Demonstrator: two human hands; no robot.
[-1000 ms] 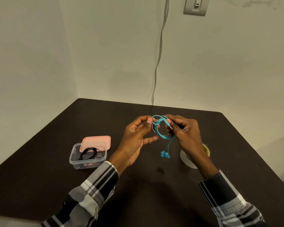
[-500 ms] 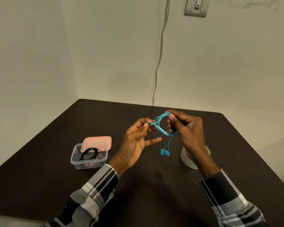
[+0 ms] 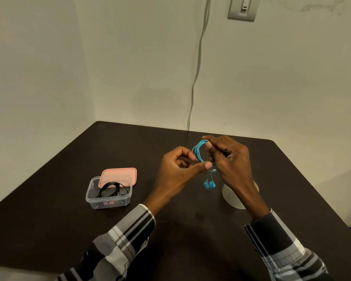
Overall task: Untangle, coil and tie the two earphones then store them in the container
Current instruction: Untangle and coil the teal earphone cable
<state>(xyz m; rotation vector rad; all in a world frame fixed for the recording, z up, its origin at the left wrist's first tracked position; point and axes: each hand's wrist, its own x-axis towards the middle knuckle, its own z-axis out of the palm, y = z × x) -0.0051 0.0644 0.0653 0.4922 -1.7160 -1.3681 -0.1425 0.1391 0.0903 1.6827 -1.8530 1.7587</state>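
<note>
Head view: right hand (image 3: 229,159) now grips blue earphone (image 3: 201,153) coil upright, left hand (image 3: 178,171) fingers pinching its plug end through; tying underway.

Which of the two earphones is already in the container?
The black earphones, coiled inside the clear container. The blue earphones are held above the table by both hands.

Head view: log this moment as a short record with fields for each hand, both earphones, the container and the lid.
left hand: pinches the blue cable beside the coil
right hand: holds the coil, off the table
blue earphones: coiled, earbuds dangling below
black earphones: coiled inside the container
container: clear, open, on the dark table
lid: pink, off, leaning on the container's far rim
</note>
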